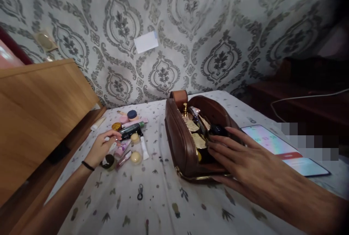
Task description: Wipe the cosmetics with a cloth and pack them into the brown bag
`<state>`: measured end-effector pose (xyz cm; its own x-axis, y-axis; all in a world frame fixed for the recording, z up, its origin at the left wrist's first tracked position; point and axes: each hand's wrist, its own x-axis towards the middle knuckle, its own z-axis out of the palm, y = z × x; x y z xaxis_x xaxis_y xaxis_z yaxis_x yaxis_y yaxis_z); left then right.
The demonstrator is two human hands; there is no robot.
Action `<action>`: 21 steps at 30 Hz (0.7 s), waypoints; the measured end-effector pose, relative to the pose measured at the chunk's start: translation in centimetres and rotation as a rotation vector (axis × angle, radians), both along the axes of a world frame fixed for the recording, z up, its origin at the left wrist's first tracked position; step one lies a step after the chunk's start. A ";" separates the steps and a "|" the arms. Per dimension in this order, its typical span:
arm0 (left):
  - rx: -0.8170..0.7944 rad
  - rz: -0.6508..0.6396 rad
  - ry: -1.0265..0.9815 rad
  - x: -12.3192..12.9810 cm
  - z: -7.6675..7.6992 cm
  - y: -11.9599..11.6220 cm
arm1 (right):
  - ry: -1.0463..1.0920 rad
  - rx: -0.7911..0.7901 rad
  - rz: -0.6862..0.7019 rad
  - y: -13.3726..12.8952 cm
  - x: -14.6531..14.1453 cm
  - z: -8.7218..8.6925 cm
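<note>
A brown leather toiletry bag (181, 147) stands unzipped, with gold-coloured compacts or packets (199, 139), a gold-topped bottle (185, 109) and a round black item (218, 130) inside. My right hand (234, 155) reaches over its near right edge, fingers stretched and spread into the opening, thumb along the outside. On the left, my left hand (105, 147), with a dark band at the wrist, is at a group of cosmetics. Its fingertips are drawn together beside a dark green tube (131, 131); whatever they pinch is hidden. Close by are a white tube (144, 148) and a small round cream jar (135, 157).
A lit phone (283, 151) lies right of the bag on the patterned sheet (152, 206). A wooden cabinet (43, 115) borders the left side. Behind rises a wallpapered wall (174, 20); a white cable (308, 97) runs at right.
</note>
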<state>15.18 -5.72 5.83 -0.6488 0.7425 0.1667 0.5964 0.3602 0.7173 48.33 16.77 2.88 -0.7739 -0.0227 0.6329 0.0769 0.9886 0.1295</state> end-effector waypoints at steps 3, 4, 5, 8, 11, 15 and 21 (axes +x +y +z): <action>0.053 0.065 -0.020 -1.1 -0.6 -1.5 | -0.046 0.053 0.010 0.2 0.1 -0.2; 0.073 0.082 -0.025 -1.5 -0.7 -2.0 | -0.050 0.064 0.008 0.3 0.1 -0.2; 0.091 0.099 -0.030 -1.8 -0.7 -2.5 | -0.053 0.080 0.014 0.4 0.2 -0.1; 0.124 0.138 -0.036 -3.0 -0.5 -3.8 | -0.065 0.155 0.049 0.6 0.1 0.2; 0.076 0.144 0.033 -3.8 -0.4 -4.6 | -0.064 0.163 0.049 0.4 -0.1 0.7; -0.200 0.035 0.272 -3.2 -0.3 -3.9 | -0.035 0.209 0.025 0.2 0.1 1.0; -0.782 -0.035 0.548 -0.3 -1.0 -0.4 | -0.047 0.175 -0.106 -0.6 1.9 1.3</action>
<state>14.92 -6.16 4.82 -0.6028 0.7901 -0.1110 0.7977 0.5944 -0.1016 50.20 16.16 4.16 -0.8066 -0.0463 0.5892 0.1689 0.9373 0.3049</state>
